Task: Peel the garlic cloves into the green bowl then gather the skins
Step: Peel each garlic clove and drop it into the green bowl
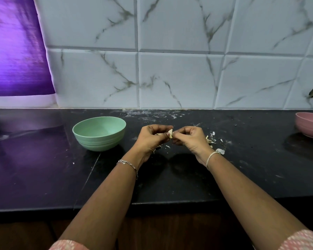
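A pale garlic clove point(170, 132) is pinched between the fingertips of both hands above the dark counter. My left hand point(152, 138) and my right hand point(190, 138) meet at the clove, fingers curled around it. The green bowl point(99, 133) stands on the counter just left of my left hand; no clove shows inside it from this angle. Loose garlic skins point(212, 139) lie scattered on the counter to the right of my right hand, and a few more skin bits point(159, 147) lie under the hands.
A pink bowl point(310, 124) sits at the far right edge of the black counter point(170, 177). A marble-tiled wall point(179, 69) rises behind. The counter's front edge point(170, 204) runs under my forearms. A purple panel point(14, 47) is at the upper left.
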The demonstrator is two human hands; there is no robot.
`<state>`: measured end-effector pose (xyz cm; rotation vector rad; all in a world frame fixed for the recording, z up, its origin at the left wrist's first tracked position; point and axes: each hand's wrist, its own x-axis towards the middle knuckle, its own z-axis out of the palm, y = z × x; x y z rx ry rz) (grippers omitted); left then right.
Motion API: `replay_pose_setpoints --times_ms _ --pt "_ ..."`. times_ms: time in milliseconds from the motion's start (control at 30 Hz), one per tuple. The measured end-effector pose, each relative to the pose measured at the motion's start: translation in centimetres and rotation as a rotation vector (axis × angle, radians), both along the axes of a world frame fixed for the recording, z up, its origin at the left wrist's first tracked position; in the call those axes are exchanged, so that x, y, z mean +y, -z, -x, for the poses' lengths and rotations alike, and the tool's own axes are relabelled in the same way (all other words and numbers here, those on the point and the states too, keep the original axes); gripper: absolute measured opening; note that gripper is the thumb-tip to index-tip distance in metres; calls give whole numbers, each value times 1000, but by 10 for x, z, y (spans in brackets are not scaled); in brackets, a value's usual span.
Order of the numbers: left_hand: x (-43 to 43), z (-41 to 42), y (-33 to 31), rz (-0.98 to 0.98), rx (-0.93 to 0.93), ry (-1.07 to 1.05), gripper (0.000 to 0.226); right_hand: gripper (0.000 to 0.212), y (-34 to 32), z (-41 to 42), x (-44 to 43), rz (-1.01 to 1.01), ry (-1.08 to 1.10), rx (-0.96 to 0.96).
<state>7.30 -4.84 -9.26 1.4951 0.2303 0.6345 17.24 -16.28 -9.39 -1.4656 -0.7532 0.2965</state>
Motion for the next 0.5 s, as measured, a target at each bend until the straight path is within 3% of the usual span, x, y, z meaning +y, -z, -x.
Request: replay_pose_setpoints --times_ms 367,500 --pt "7 -6 1 38 -17 -109 20 13 -12 -10 21 70 -56 -19" --pt "10 -9 1 45 -12 -150 19 5 -10 -9 23 25 -103 59"
